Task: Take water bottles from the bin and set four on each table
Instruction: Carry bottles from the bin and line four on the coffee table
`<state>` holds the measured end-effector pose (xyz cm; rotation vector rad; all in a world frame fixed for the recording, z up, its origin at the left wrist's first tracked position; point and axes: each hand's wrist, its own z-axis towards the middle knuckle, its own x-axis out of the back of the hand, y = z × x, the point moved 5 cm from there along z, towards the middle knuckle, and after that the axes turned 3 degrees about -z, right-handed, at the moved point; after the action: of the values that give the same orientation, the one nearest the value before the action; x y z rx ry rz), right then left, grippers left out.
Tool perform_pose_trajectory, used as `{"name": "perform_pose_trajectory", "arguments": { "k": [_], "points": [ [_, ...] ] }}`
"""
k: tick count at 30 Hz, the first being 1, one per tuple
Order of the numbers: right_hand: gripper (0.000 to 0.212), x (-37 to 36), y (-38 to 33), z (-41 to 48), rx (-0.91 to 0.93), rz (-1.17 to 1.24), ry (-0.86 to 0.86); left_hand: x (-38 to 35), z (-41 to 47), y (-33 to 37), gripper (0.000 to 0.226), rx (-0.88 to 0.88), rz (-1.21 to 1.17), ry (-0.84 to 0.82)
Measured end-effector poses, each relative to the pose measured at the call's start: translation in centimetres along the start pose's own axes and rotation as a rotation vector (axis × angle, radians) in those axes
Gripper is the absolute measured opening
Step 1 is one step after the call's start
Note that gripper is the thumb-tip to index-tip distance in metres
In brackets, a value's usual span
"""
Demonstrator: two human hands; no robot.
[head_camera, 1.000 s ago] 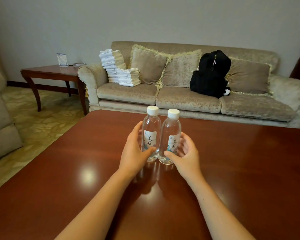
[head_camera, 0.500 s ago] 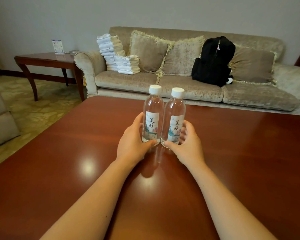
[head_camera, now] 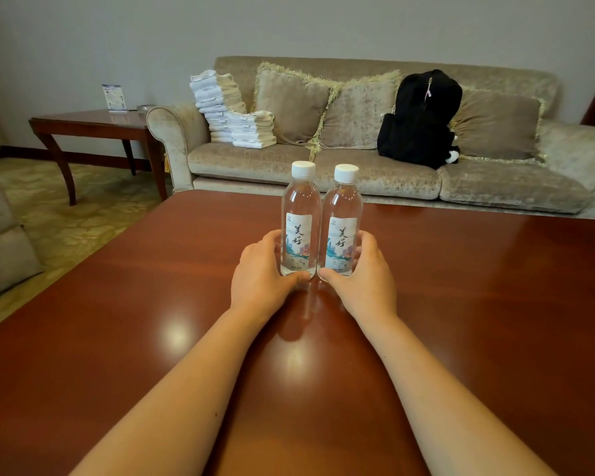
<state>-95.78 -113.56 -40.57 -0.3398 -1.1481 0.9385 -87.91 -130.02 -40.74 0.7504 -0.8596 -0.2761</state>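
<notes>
Steadying two upright, touching bottles [head_camera: 300, 221] on the surface [head_camera: 461, 304], the left hand [head_camera: 261, 276] and right hand [head_camera: 361, 280] each curl round one base; opening the fingers gently outward should avoid tipping them.

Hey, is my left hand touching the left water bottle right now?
Touching. The head view shows the left hand wrapped round the left water bottle, thumb pressed at its base and fingers curled behind its side.
</notes>
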Motion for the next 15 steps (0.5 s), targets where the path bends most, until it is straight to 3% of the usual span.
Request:
{"name": "perform_pose_trajectory", "arguments": {
  "k": [15],
  "points": [
    [0.088,-0.1,0.08,-0.15,-0.015,-0.015,-0.014,-0.21,0.15,-0.32,0.076,-0.006,0.017,-0.013]
  ]
}}
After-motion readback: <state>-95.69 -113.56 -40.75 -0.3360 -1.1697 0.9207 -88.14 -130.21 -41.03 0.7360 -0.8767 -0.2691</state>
